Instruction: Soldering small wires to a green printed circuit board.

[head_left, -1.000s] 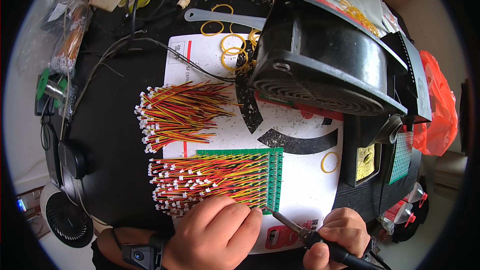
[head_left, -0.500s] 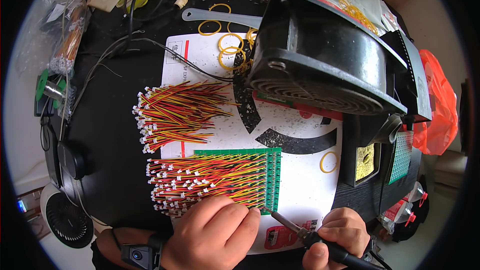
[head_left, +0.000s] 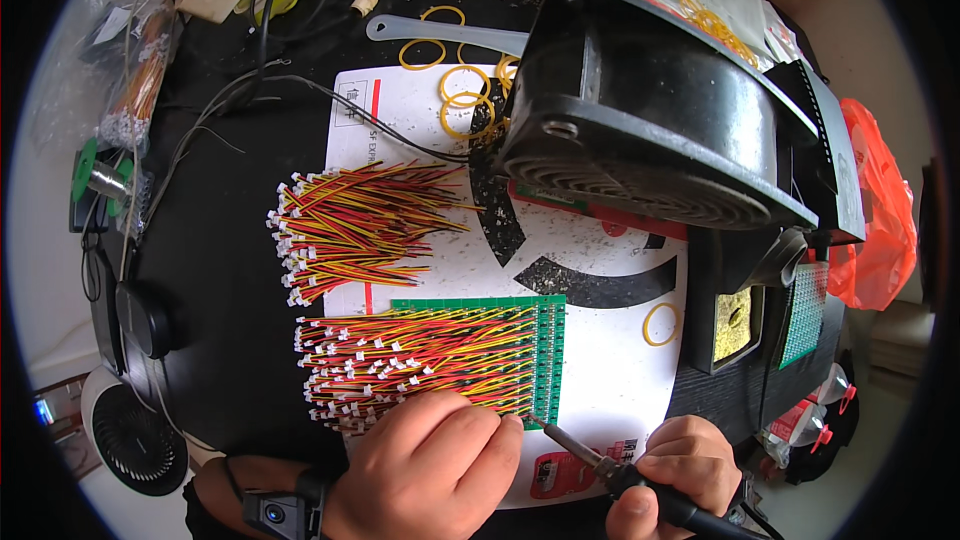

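Note:
My right hand (head_left: 690, 470) grips a soldering iron (head_left: 625, 475). Its tip meets the lower right corner of a green circuit board (head_left: 548, 360), close to my left fingertips. My left hand (head_left: 430, 465) is closed in a pinch at the board's near edge; what lies between its fingers is hidden. Rows of red, yellow and black wires (head_left: 450, 340) run leftward from the board, ending in small white connectors (head_left: 360, 370). Just beyond the board lies a loose bundle of the same connector wires (head_left: 370, 225).
A large black fan (head_left: 650, 110) stands over the white sheet (head_left: 620, 360) at the far right. Beside it are a tray of yellow tip cleaner (head_left: 735, 328) and another green board (head_left: 803, 315). Rubber bands (head_left: 465, 118) lie farther back. A solder spool (head_left: 100, 178) is at left.
The view has shifted very slightly. Both hands and the iron stay at the board's near right corner, with no other visible change.

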`<control>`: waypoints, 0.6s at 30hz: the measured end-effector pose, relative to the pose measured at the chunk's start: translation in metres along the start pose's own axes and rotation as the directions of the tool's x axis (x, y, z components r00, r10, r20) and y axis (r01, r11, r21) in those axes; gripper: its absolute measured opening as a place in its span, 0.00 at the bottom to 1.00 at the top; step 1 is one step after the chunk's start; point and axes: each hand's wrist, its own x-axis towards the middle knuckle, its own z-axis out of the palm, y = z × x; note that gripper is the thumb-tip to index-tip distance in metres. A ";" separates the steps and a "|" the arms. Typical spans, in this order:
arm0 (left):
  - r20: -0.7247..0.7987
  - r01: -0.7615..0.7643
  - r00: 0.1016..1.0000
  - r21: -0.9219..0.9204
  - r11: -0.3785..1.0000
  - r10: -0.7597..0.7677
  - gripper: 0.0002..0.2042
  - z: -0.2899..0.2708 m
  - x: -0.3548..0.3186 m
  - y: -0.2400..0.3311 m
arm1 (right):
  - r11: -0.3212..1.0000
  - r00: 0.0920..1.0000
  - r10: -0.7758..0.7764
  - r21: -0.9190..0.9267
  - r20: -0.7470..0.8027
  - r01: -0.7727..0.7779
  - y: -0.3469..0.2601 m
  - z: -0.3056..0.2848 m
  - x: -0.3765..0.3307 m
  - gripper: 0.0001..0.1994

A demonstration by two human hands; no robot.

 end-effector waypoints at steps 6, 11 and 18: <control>-0.002 -0.016 1.000 0.020 1.000 0.016 0.10 0.001 0.001 0.000 | 0.988 0.947 -0.139 0.021 -0.290 0.151 -0.003 0.017 0.007 0.08; 0.039 -0.090 0.995 0.110 0.990 0.086 0.09 0.000 0.002 -0.009 | 0.989 0.961 -0.139 0.022 -0.238 0.148 -0.004 0.014 0.009 0.08; 0.017 -0.085 0.996 0.107 0.991 0.084 0.11 0.003 0.001 -0.009 | 0.997 0.971 -0.026 -0.078 -0.236 0.008 -0.005 0.015 0.003 0.12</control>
